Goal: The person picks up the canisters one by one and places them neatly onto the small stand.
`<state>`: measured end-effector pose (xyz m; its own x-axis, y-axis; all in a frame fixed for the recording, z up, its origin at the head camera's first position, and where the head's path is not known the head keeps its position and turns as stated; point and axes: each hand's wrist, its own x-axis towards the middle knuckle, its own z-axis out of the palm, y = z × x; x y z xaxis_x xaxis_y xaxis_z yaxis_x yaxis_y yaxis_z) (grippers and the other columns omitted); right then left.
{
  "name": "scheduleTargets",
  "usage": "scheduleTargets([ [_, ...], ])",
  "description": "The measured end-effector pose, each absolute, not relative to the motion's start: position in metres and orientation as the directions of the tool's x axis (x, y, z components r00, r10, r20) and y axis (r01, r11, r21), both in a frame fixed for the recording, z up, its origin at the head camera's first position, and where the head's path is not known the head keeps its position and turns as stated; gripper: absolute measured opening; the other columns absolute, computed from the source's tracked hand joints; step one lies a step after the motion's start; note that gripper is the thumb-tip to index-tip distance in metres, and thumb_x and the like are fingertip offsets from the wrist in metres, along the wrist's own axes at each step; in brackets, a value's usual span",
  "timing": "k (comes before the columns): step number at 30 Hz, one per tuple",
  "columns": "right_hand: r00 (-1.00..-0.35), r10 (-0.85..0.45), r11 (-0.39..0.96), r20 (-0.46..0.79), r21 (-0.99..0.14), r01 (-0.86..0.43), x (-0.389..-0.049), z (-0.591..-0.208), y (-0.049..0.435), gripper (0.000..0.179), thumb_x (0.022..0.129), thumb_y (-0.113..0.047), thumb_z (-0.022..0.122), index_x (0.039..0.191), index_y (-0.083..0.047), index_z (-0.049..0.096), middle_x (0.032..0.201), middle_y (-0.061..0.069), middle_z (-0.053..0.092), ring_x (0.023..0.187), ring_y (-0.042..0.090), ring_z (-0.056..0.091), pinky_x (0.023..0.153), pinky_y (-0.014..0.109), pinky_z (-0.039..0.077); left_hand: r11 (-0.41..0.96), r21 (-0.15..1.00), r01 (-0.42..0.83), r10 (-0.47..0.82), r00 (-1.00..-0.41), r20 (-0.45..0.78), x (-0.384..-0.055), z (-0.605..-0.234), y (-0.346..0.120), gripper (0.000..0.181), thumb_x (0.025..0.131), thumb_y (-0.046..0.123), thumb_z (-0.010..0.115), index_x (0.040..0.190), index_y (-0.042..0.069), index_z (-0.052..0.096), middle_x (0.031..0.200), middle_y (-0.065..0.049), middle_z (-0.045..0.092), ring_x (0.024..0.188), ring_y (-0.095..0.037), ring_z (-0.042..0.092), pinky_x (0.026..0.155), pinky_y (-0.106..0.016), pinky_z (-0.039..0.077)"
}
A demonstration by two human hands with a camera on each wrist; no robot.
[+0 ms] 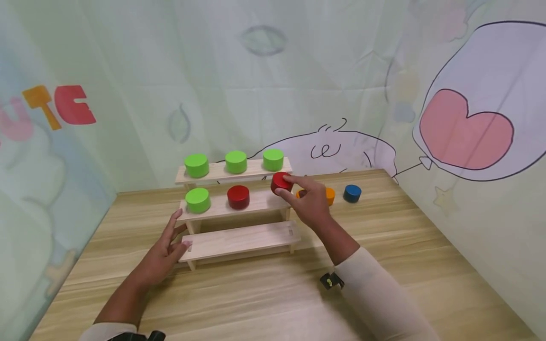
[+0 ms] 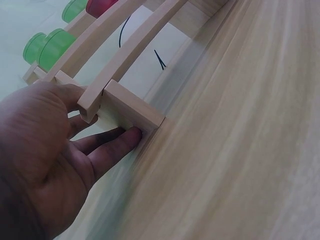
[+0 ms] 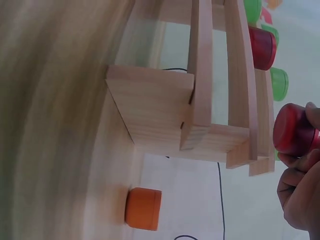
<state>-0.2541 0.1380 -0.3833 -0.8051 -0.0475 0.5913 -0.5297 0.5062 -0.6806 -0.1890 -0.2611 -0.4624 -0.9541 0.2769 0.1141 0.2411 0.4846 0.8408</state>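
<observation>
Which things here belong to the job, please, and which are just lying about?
In the job:
wooden stand, touched by the left hand
red disc in the right hand
green discs and other red disc on the stand

Apparently lying about:
orange discs
blue disc

My head view: bright, diffuse light; pale glare on the tan wood-grained bench [image 1: 290, 308]. My wrist views: dimmer, hazy; the left bows the tiered pale-wood rack [image 2: 125, 60].

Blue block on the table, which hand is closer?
Right: the right hand, pinching a red block, is left of the blue block; the left hand is farther left, touching the wooden rack.
</observation>
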Motion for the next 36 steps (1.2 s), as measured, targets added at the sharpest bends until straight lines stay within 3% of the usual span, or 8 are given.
scheduleTargets([
  [3,-0.847,-0.042,0.493,0.529,-0.727,-0.478,-0.253,-0.386,0.137,0.044,0.094,-0.028,0.089,0.136,-0.016,0.079,0.138,0.007,0.078,0.116,0.026,0.071,0.087,0.037,0.060,0.493,0.835,0.243,0.274,-0.955,0.116,-0.190,-0.462,-0.261,0.088,0.117,0.024,0.054,0.174,0.043,-0.010,0.173,-0.040,0.025,0.150,-0.065,0.045,0.104,-0.028,0.054],
  [5,-0.865,-0.040,0.480,0.500,-0.750,-0.456,-0.253,-0.387,0.137,0.044,0.094,-0.027,0.089,0.136,-0.016,0.079,0.140,0.007,0.077,0.121,0.028,0.071,0.090,0.040,0.061,0.496,0.834,0.241,0.272,-0.955,0.115,-0.190,-0.462,-0.261,0.088,0.117,0.024,0.054,0.174,0.043,-0.010,0.173,-0.040,0.025,0.149,-0.065,0.045,0.105,-0.032,0.055],
  [12,-0.888,-0.038,0.479,0.458,-0.772,-0.419,-0.253,-0.395,0.134,0.044,0.092,-0.026,0.091,0.134,-0.018,0.080,0.139,0.006,0.078,0.106,0.026,0.068,0.079,0.026,0.052,0.495,0.835,0.240,0.275,-0.955,0.111,-0.190,-0.462,-0.260,0.089,0.117,0.023,0.054,0.175,0.040,-0.010,0.173,-0.040,0.025,0.148,-0.063,0.048,0.105,-0.034,0.056],
  [23,-0.890,-0.060,0.506,0.451,-0.755,-0.417,-0.254,-0.398,0.132,0.047,0.091,-0.025,0.091,0.135,-0.014,0.079,0.137,0.008,0.078,0.108,0.027,0.069,0.080,0.029,0.052,0.473,0.848,0.238,0.277,-0.954,0.113,-0.188,-0.462,-0.258,0.090,0.116,0.019,0.055,0.176,0.036,-0.010,0.173,-0.040,0.025,0.143,-0.061,0.056,0.097,-0.021,0.055],
  [29,-0.890,-0.074,0.519,0.449,-0.745,-0.419,-0.257,-0.403,0.133,0.046,0.093,-0.027,0.089,0.137,-0.016,0.079,0.140,0.007,0.077,0.105,0.025,0.068,0.071,0.022,0.047,0.480,0.846,0.230,0.274,-0.956,0.104,-0.187,-0.461,-0.258,0.089,0.116,0.020,0.054,0.176,0.036,-0.010,0.173,-0.041,0.024,0.143,-0.061,0.055,0.099,-0.028,0.057],
  [36,-0.889,-0.088,0.543,0.450,-0.727,-0.421,-0.258,-0.404,0.131,0.046,0.094,-0.028,0.088,0.138,-0.020,0.078,0.142,0.006,0.076,0.109,0.025,0.069,0.077,0.025,0.050,0.488,0.841,0.233,0.269,-0.957,0.109,-0.186,-0.460,-0.259,0.090,0.116,0.020,0.056,0.176,0.036,-0.010,0.173,-0.040,0.025,0.145,-0.062,0.052,0.102,-0.032,0.057],
])
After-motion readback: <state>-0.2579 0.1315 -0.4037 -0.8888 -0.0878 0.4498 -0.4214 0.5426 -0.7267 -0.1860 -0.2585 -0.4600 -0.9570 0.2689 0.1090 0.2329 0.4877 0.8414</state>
